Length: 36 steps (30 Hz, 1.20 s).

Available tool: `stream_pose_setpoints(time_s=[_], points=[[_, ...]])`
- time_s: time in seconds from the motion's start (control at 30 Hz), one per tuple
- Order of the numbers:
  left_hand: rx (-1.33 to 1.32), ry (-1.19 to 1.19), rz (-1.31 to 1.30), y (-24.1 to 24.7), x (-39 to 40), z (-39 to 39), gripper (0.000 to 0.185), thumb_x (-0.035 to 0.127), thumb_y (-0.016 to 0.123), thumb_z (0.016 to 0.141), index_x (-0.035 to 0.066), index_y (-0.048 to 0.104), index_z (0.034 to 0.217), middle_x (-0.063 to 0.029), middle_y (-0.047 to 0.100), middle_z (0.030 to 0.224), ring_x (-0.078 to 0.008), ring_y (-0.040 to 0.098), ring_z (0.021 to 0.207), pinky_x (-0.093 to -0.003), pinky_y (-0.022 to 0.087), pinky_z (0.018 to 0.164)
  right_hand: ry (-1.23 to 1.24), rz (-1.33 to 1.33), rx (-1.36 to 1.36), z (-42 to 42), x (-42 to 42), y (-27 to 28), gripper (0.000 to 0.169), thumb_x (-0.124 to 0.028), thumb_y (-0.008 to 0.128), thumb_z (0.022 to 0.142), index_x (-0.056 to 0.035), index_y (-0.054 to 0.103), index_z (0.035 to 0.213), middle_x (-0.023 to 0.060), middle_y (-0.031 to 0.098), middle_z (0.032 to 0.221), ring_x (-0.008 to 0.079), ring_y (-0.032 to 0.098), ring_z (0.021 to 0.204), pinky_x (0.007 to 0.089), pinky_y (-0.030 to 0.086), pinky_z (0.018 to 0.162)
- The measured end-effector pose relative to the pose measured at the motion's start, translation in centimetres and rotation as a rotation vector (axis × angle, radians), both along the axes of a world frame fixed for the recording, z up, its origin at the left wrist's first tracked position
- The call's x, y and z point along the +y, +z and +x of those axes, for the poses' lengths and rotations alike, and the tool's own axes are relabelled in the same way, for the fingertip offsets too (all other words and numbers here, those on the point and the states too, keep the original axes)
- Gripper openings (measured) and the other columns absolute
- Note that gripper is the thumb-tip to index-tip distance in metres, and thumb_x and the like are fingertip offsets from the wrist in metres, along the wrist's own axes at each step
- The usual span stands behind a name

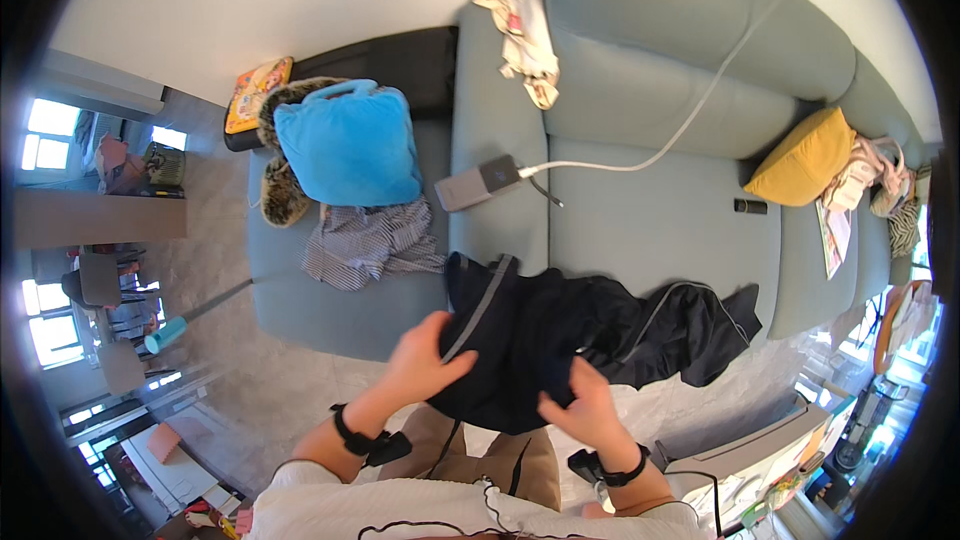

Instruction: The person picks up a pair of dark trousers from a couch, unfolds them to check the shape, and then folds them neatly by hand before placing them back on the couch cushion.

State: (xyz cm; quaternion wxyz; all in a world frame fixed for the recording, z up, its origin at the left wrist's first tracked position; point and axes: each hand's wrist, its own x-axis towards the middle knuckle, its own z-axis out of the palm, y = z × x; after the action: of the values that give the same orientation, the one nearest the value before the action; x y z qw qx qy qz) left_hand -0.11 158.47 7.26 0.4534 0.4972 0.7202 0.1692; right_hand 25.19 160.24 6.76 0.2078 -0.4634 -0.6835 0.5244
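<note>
A black garment (555, 322) with grey piping lies bunched across the front of the grey-green sofa, its near part hanging over the edge in front of my legs. My left hand (427, 364) grips its left side, thumb on top beside a piping line and fingers partly hidden by the cloth. At the near right edge of the same fabric, my right hand (589, 405) pinches the cloth; this hand is slightly blurred. Further right, the rest of the garment stretches out crumpled along the seat.
On the sofa (652, 225) lie a power bank (480, 184) with a white cable (660, 154), a blue plush cushion (349, 146), a checked cloth (375, 244), a cream cloth (525, 37), a yellow cushion (806, 157) and a small black object (750, 206). A cardboard box (750, 439) stands at the lower right.
</note>
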Motion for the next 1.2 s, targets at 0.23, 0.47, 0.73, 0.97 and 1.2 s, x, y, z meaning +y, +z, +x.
stream_pose_setpoints(time_s=[0.23,0.47,0.73,0.97,1.2], points=[[0.22,0.386,0.435,3.4,3.5,-17.1,0.049,0.016,0.073,0.069,-0.008,0.054,0.107,-0.0197,0.063,0.092,-0.0265,0.063,0.085,-0.0341,0.049,0.079,0.016,0.325,0.125,-18.4,7.2,1.1,0.04,-0.01,0.066,0.066,0.0021,0.056,0.102,0.021,0.059,0.1,0.04,0.058,0.085,0.0412,0.05,0.074],[0.387,0.501,0.747,3.4,17.3,-27.6,0.058,0.027,0.073,0.074,-0.012,0.053,0.112,-0.0255,0.062,0.102,-0.0327,0.061,0.098,-0.0357,0.046,0.087,-0.278,0.685,0.24,-29.2,20.4,3.3,0.026,-0.007,0.067,0.075,0.0029,0.053,0.095,0.0192,0.057,0.084,0.0385,0.058,0.074,0.0381,0.049,0.065],[0.564,0.428,0.556,-10.7,20.1,-30.1,0.07,0.036,0.064,0.083,-0.007,0.037,0.131,-0.0304,0.043,0.126,-0.0442,0.041,0.119,-0.0467,0.035,0.1,-0.367,0.307,0.057,-25.7,15.2,-6.7,0.022,-0.004,0.062,0.082,-0.0011,0.057,0.103,0.0128,0.061,0.089,0.0207,0.063,0.071,0.031,0.051,0.064],[0.426,0.188,0.555,-15.6,6.6,-18.3,0.04,0.009,0.065,0.074,0.001,0.051,0.111,-0.0193,0.046,0.117,-0.0372,0.045,0.112,-0.0443,0.038,0.094,-0.5,0.148,-0.155,-15.0,0.0,-13.3,0.019,0.004,0.057,0.078,-0.0032,0.059,0.095,0.0127,0.06,0.093,0.0254,0.061,0.074,0.0312,0.052,0.066],[-0.061,-0.035,0.105,-17.6,-0.7,-9.3,0.026,0.004,0.062,0.081,0.001,0.052,0.104,-0.0102,0.059,0.093,-0.0212,0.062,0.081,-0.0314,0.051,0.07,-0.973,0.183,-0.664,-0.2,-6.1,-19.1,0.046,-0.007,0.067,0.07,-0.0008,0.048,0.112,0.0187,0.051,0.107,0.0375,0.049,0.103,0.0422,0.041,0.091]])
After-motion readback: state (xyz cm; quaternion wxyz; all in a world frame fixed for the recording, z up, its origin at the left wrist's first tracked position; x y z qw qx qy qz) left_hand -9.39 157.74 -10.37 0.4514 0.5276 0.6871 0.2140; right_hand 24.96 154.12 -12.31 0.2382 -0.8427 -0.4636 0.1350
